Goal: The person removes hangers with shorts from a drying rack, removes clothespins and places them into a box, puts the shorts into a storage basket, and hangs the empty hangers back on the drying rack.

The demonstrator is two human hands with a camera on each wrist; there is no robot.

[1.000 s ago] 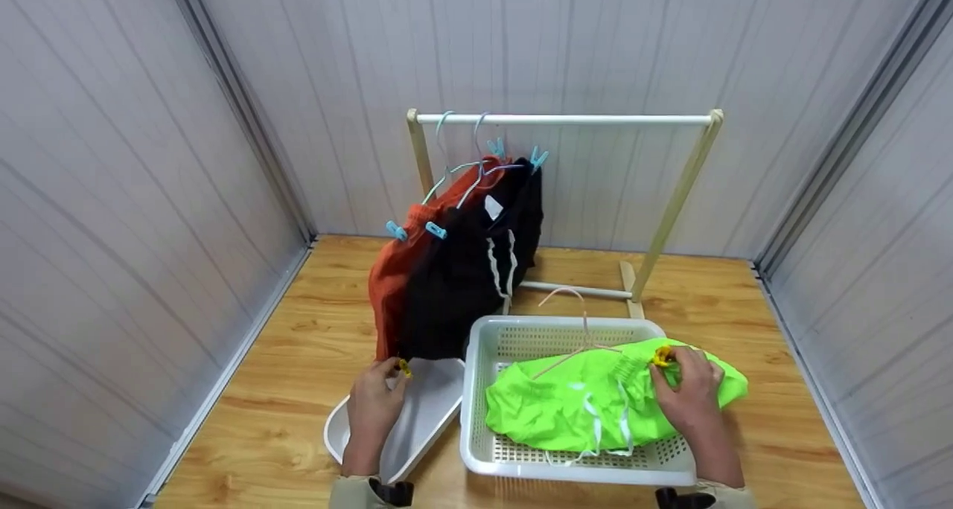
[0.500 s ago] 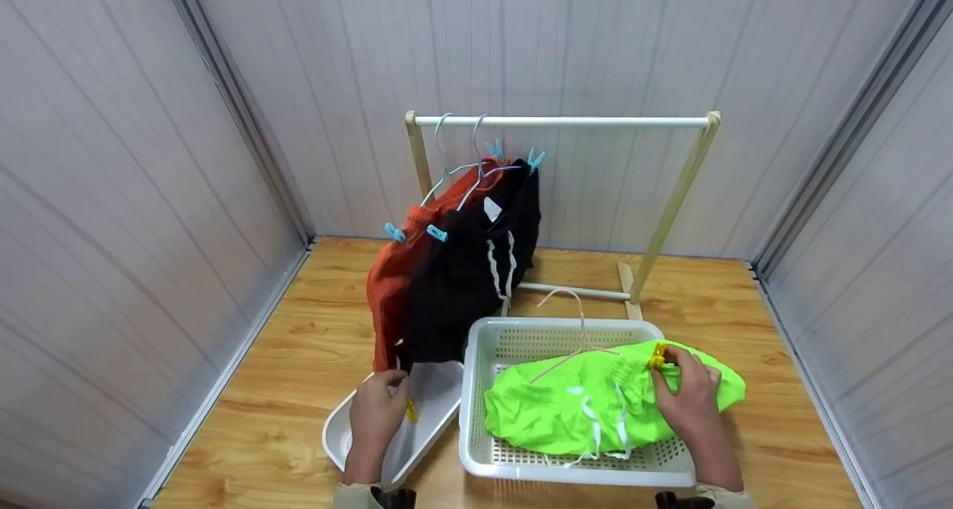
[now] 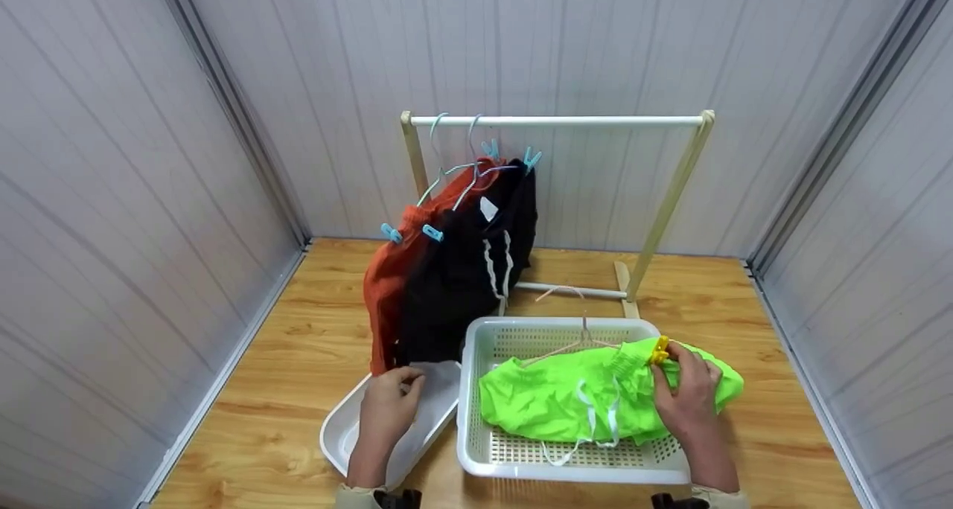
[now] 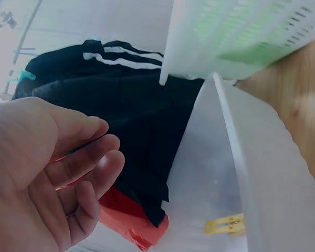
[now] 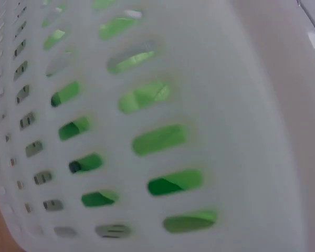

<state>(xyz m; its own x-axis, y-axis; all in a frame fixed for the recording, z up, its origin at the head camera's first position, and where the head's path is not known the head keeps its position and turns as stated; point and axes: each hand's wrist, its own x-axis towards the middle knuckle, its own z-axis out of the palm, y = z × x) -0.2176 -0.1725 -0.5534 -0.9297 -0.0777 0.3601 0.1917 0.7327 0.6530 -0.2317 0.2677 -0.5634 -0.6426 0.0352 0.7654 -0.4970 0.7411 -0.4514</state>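
My right hand (image 3: 689, 390) pinches a yellow clothespin (image 3: 660, 350) at the waistband of neon green shorts (image 3: 543, 397). The shorts lie across a white perforated basket (image 3: 573, 473), overhanging its right side. A pink hanger (image 3: 585, 319) sticks up behind their waistband. Over the white tray (image 3: 435, 401) hovers my left hand (image 3: 389, 412), its fingers loosely bent around nothing. The left wrist view shows a second yellow clothespin (image 4: 226, 224) lying in that tray, apart from the fingers. In the right wrist view the basket wall blocks sight of the hand.
Behind the basket stands a rack (image 3: 558, 121) with a white rail. Orange shorts (image 3: 383, 293) and black shorts (image 3: 447, 301) hang at its left on hangers with blue clothespins (image 3: 433, 233). Their lower edges reach the tray. Panel walls enclose the wooden surface (image 3: 238, 420).
My left hand no longer holds a yellow clothespin; it let go over the tray and shifted slightly right. The right hand keeps its pinch, while the green shorts and hanger have shifted slightly.
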